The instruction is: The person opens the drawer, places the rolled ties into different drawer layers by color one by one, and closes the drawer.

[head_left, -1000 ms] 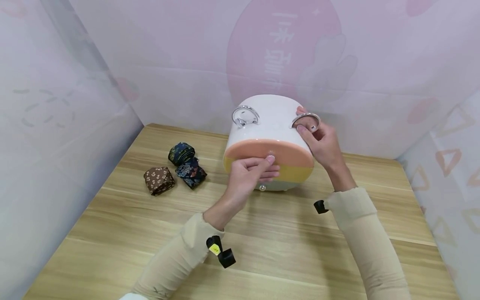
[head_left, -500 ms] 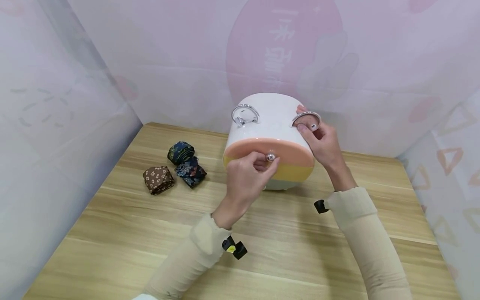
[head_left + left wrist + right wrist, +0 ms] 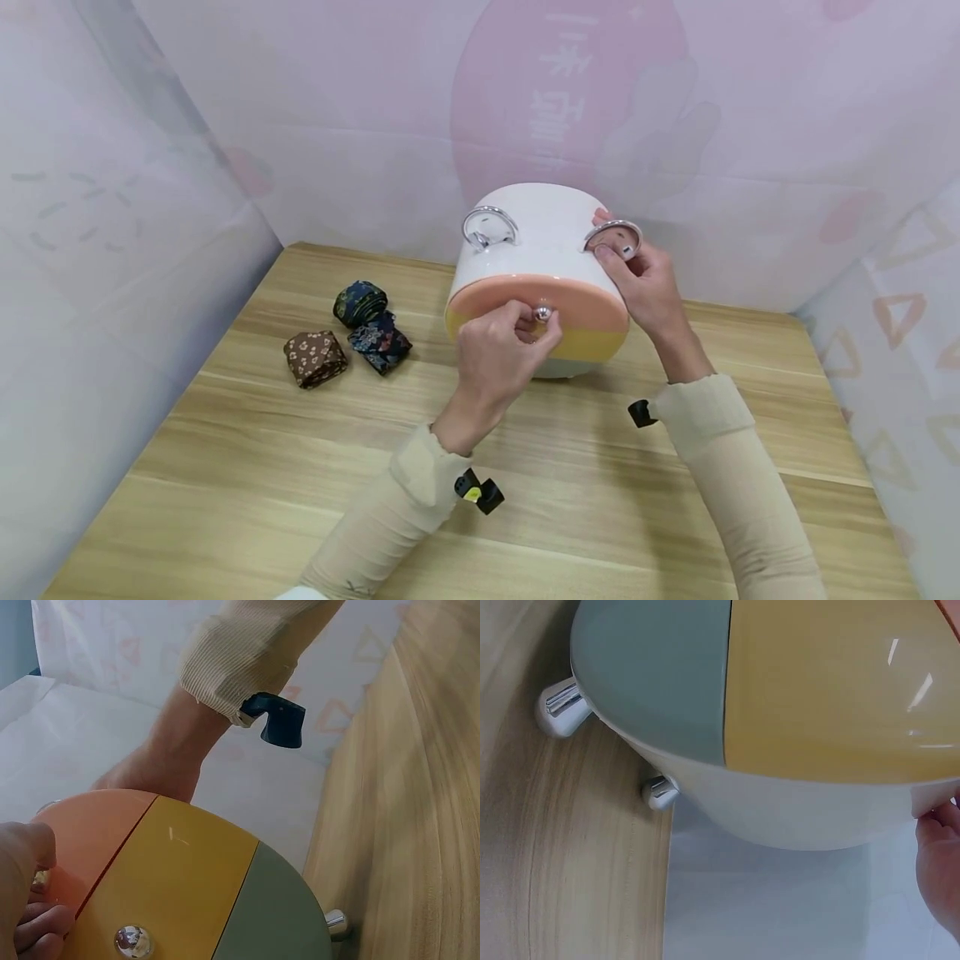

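Observation:
A small white drawer box (image 3: 543, 221) with an oval front faces me, its front striped by an orange drawer (image 3: 581, 298), a yellow drawer (image 3: 169, 862) and a green drawer (image 3: 279, 915). My left hand (image 3: 497, 350) pinches the silver knob (image 3: 542, 313) of the orange drawer between thumb and fingers. That drawer front sits flush with the rest. My right hand (image 3: 651, 287) grips the upper right side of the box beside a chrome ring (image 3: 628, 227). Its thumb lies by the ring's base. In the right wrist view my right hand (image 3: 941, 866) holds the white side.
Left of the box lie three rolled patterned neckties: a blue-green roll (image 3: 361, 303), a dark floral roll (image 3: 381, 342) and a brown floral roll (image 3: 316, 359). Printed cloth walls (image 3: 360, 167) enclose the wooden table (image 3: 247, 467). Silver feet (image 3: 561, 709) support the box.
My left hand has turned over, knuckles up, and shifted slightly right; its fingers have come round the orange drawer's knob, closing in on it. My right hand stays on the box's side.

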### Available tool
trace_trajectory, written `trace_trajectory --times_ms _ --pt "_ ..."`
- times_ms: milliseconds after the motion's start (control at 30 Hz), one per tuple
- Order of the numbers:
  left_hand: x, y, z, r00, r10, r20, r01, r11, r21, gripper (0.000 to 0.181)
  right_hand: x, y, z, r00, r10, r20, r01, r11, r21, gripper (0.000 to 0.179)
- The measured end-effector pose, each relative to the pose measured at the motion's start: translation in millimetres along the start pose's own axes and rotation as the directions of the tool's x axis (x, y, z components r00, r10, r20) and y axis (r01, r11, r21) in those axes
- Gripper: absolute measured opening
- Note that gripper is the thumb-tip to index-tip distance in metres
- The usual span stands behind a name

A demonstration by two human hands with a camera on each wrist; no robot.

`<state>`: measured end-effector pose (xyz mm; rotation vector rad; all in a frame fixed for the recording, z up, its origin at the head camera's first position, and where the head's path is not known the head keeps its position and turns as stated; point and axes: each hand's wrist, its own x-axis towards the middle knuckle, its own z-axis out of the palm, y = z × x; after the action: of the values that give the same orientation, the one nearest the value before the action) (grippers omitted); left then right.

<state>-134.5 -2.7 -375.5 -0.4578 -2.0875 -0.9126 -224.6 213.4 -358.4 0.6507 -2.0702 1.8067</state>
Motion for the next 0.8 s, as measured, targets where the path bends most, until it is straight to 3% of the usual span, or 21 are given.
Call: trace_trajectory --times_ms 300,800 --pt "-3.8 0.8 0.9 0.998 0.047 -0.028 -0.045 0.997 0.066 0.021 -0.9 0 -2 1.0 0.0 0.018 0.0 1.0 -0.009 0.022" --pt "-14.3 3.4 -8.3 0.992 0.119 -0.03 -0.117 0.991 0.064 0.025 -2.3 2 -4 0.999 0.034 0.029 -0.034 0.999 0.003 0.026"
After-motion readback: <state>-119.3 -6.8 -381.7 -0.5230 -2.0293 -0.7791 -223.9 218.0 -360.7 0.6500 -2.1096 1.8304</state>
